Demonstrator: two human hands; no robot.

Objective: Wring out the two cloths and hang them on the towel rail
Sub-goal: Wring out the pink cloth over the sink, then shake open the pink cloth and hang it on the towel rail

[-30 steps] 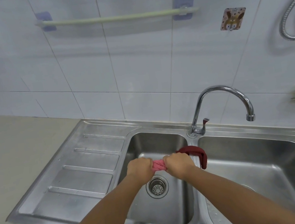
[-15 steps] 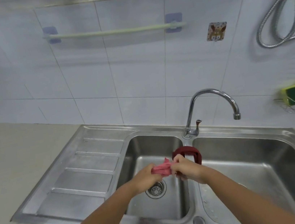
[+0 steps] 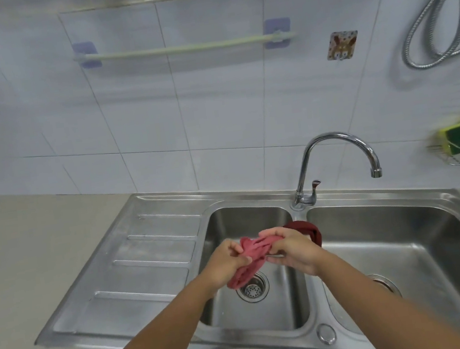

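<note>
Judging from how things lie, the task is taken to be in its first half. A crumpled pink cloth [image 3: 247,256] is held over the smaller left basin of the stainless-steel double sink [image 3: 157,255], above the round drain strainer [image 3: 253,289]. The left hand [image 3: 225,262] is closed on the cloth's left part, with a loose end hanging down below it; the right hand [image 3: 291,250] is closed on its right part, fingers curled round the fabric. The cloth is bunched loosely between the two hands rather than twisted tight, so the wringing of it is judged to be finished or nearly so, though how wet it is cannot be told.

A second, dark red cloth [image 3: 308,228] is draped over the divider between the two basins, just behind the right hand; it is touched by neither hand as far as can be seen, and its wringing is judged not yet done.

The pale green towel rail [image 3: 181,48], fixed by two lilac pads to the white tiled wall at the far side, is seen to carry nothing. Left to be done, then: the pink cloth to be hung, and the dark red one to be wrung and hung beside it.
</note>
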